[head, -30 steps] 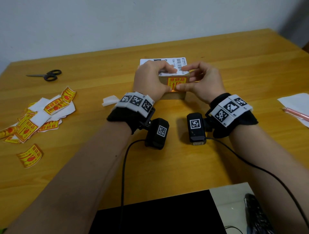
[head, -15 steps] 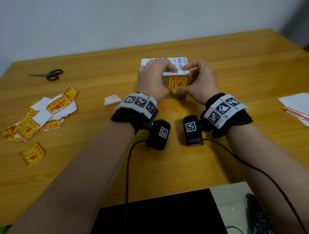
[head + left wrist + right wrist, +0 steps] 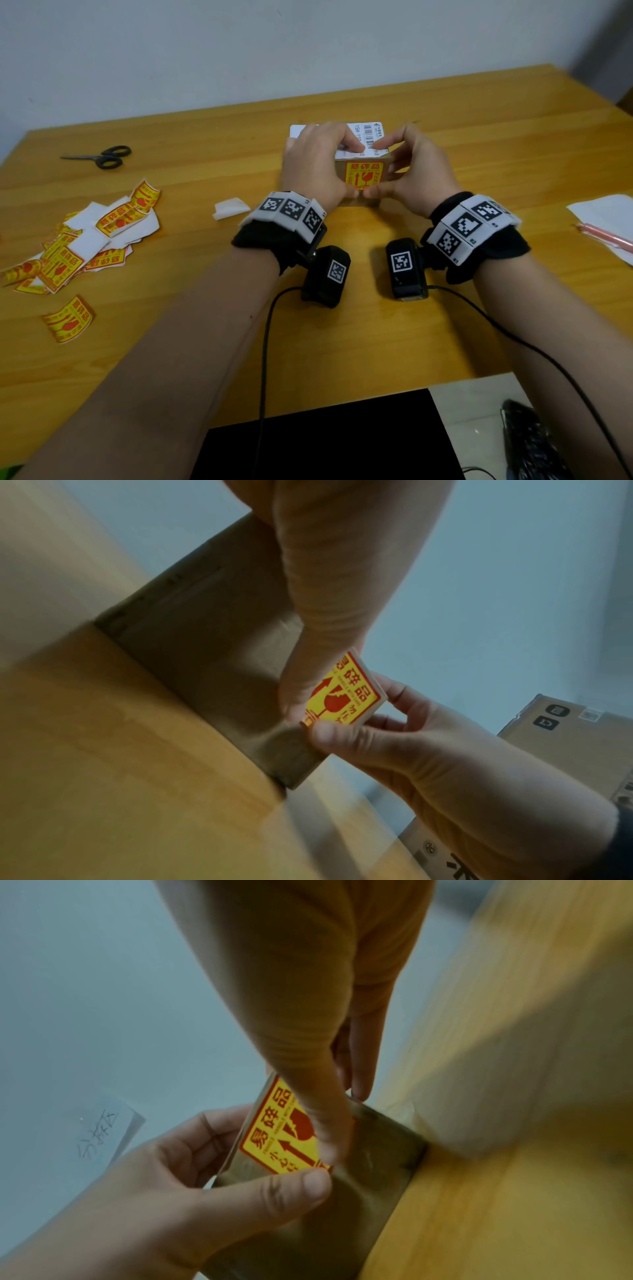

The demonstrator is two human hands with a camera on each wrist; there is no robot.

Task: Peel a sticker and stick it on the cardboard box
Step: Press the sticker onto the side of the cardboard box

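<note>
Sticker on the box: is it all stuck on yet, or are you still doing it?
Nearly. Done: the yellow sticker is peeled and sits on the near side of the cardboard box; a white backing scrap lies on the table. In hand: the left hand and right hand hold the box, thumbs at the sticker's lower edge. Left: smoothing it flat and letting go.

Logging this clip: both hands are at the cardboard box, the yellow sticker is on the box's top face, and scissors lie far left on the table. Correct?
Not quite. The yellow sticker is on the cardboard box's near side face, not its top; the top carries a white barcode label. The head view shows this. Left hand, right hand and scissors are as stated.
</note>
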